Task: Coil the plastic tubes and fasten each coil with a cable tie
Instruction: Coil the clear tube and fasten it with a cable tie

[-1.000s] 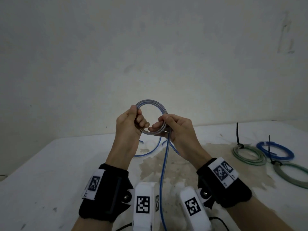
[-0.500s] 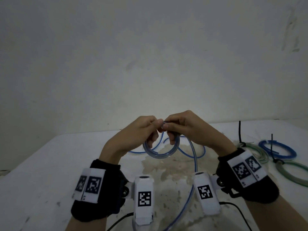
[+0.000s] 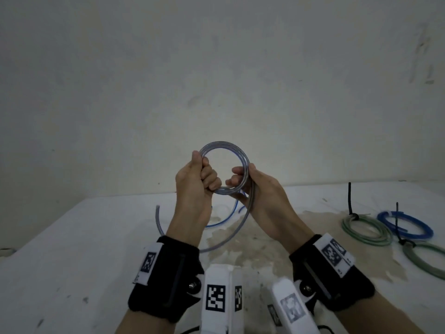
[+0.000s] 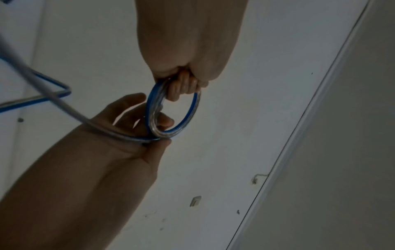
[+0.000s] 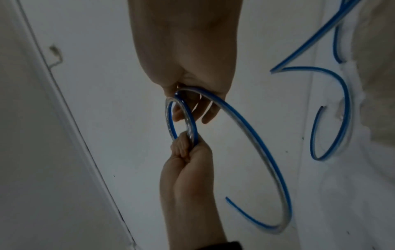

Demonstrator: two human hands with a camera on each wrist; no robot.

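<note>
Your white bench [image 3: 72, 261] has a brownish stain mid-surface. On it at right lie two green coils [image 3: 366, 231] [image 3: 426, 260] and a blue coil [image 3: 405, 225], each cable-tied; loose blue-striped tube [image 3: 216, 224] lies centre.

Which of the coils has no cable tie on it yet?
The clear coil held up between both hands: no tie is visible on it and its tail hangs loose. The three coils lying on the table each carry a black tie.
</note>
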